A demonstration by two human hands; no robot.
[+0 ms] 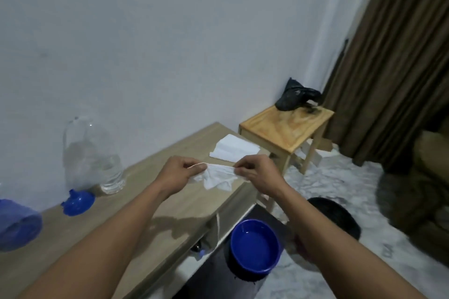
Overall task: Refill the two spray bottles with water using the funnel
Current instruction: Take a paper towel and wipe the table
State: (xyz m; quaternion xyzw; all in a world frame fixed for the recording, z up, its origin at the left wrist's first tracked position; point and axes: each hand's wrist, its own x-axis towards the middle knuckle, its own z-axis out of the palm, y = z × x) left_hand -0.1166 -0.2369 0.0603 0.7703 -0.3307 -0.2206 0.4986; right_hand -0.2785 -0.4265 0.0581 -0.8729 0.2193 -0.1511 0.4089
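Observation:
My left hand (178, 172) and my right hand (257, 173) each pinch one end of a crumpled white tissue (217, 177), stretched between them above the wooden table (155, 223). A blue funnel (78, 202) lies on the table at the left. Behind it stands a large clear water bottle (93, 153) with some water at the bottom. A blurred blue object (17, 223) shows at the far left edge; I cannot tell what it is. No spray bottle is clearly visible.
A stack of folded white tissues (233, 150) lies at the table's far end. A blue bowl (255, 246) holding a little water sits below the table edge. Beyond are a small wooden stool (286, 131) with a black bag (297, 97), brown curtains and a dark round bin (340, 216).

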